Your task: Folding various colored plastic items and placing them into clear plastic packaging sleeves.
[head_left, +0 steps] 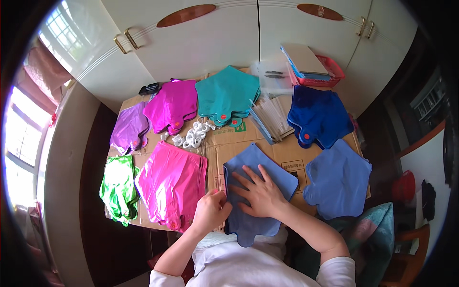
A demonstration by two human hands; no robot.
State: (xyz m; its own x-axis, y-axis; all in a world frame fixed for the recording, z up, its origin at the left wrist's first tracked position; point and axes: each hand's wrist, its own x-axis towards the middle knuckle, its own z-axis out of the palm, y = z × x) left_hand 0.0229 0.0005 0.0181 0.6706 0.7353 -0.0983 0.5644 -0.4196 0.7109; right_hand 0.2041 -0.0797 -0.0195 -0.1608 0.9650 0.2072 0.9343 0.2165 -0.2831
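Observation:
A flat light blue star-shaped foil balloon (258, 165) lies on the cardboard (282, 153) in front of me. My right hand (258, 191) presses flat on it with fingers spread. My left hand (211, 210) is closed at the balloon's left edge, next to the stack of pink balloons (169, 184); whether it pinches the edge or something small, I cannot tell.
Stacks of flat foil balloons ring the cardboard: green (117, 186), lilac (128, 126), magenta (173, 105), teal (227, 93), dark blue (318, 115), light blue (339, 179). White plastic clips (193, 135), a bundle of clear straws (272, 117) and a red basket (318, 71) lie behind. White cabinet doors (215, 38) stand beyond.

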